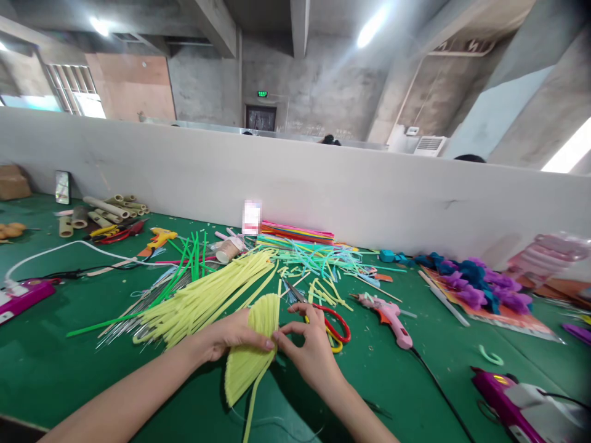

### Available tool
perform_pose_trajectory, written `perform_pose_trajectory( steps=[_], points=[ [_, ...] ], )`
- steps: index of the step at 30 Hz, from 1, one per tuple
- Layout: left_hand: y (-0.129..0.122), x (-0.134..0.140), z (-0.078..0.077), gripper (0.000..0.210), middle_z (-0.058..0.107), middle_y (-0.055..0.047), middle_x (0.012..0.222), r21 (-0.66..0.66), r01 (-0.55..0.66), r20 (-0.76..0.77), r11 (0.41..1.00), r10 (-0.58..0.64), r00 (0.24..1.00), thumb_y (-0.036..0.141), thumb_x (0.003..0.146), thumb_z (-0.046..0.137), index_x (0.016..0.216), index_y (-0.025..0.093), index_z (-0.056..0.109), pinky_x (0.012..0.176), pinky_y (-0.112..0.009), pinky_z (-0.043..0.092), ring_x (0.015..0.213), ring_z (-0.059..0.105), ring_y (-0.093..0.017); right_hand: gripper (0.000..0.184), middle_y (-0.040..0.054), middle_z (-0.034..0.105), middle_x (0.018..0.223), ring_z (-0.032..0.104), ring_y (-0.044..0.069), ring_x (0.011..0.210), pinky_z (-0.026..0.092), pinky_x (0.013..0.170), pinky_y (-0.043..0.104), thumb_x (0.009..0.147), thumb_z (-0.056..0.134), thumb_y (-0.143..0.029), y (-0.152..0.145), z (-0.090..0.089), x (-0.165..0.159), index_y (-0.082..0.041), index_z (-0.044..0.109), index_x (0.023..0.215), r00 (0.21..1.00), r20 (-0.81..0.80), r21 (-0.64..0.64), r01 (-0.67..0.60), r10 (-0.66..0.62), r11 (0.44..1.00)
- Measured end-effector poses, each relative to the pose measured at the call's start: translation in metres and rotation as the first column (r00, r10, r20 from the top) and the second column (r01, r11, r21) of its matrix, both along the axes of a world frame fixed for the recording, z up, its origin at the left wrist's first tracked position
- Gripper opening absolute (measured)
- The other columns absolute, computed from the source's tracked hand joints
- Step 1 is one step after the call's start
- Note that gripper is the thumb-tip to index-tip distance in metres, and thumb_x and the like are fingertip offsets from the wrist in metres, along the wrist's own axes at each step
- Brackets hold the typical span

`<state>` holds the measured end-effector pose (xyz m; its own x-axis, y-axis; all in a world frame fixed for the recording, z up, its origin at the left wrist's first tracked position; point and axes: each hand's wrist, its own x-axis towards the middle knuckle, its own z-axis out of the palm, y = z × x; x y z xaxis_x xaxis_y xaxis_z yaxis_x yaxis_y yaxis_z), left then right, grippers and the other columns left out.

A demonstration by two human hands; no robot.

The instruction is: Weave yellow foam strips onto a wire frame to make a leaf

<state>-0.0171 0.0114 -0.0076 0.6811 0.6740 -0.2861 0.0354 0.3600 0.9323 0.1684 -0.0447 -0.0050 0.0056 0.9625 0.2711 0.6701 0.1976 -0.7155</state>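
Left hand (231, 335) gripping yellow piece (265, 315) | right hand (310, 339) at its edge

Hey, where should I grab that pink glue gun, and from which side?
Probably best by its handle, coming from the near right side. The pink glue gun lies with its nozzle pointing away to the left and its handle end toward you, where the cord leaves. That should keep your fingers clear of the tip, which may be hot.
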Motion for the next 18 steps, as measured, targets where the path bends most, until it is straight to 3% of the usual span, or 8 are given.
perform_pose_trajectory(
  steps=[6, 11, 18],
  points=[
    [-0.0018, 0.0041, -0.0032, 0.059, 0.072, -0.006, 0.096, 0.026, -0.028, -0.005, 0.999, 0.028, 1.0, 0.022, 0.056, 0.084, 0.111, 0.019, 0.064, 0.079, -0.034, 0.052, 0.088, 0.066, -0.024, 0.013, 0.0051, 0.054, 0.113, 0.044, 0.028, 0.112, 0.034, 0.099, 0.042, 0.076, 0.07, -0.034, -0.0006, 0.0018, -0.0013, -0.028, 0.074, 0.065, 1.0, 0.009, -0.037, 0.024, -0.024, 0.999],
    [-0.0021, 0.003, -0.002, 0.052, 0.072, -0.005, 0.094, 0.04, 0.016, 0.001, 0.999, -0.016, 1.0, 0.019, 0.056, 0.083, 0.106, 0.018, 0.066, 0.077, -0.033, 0.052, 0.086, 0.067, -0.023, 0.013, 0.0052, 0.057, 0.111, 0.046, 0.027, 0.111, 0.034, 0.099, 0.041, 0.076, 0.069, -0.036, -0.0001, 0.0, 0.0015, -0.027, 0.074, 0.067, 1.0, 0.0, -0.07, 0.008, -0.008, 0.997],
    [-0.0006, 0.0028, -0.0059, 0.045, 0.074, -0.011, 0.096, -0.212, 0.113, 0.095, 0.971, -0.094, 0.991, 0.021, 0.063, 0.078, 0.105, 0.017, 0.065, 0.083, -0.041, 0.053, 0.086, 0.07, -0.027, 0.013, 0.0064, 0.058, 0.109, 0.05, 0.025, 0.11, 0.036, 0.098, 0.038, 0.075, 0.07, -0.033, 0.0012, -0.0009, 0.0034, -0.025, 0.074, 0.066, 0.998, -0.054, -0.1, -0.019, 0.013, 0.995]
  ],
)
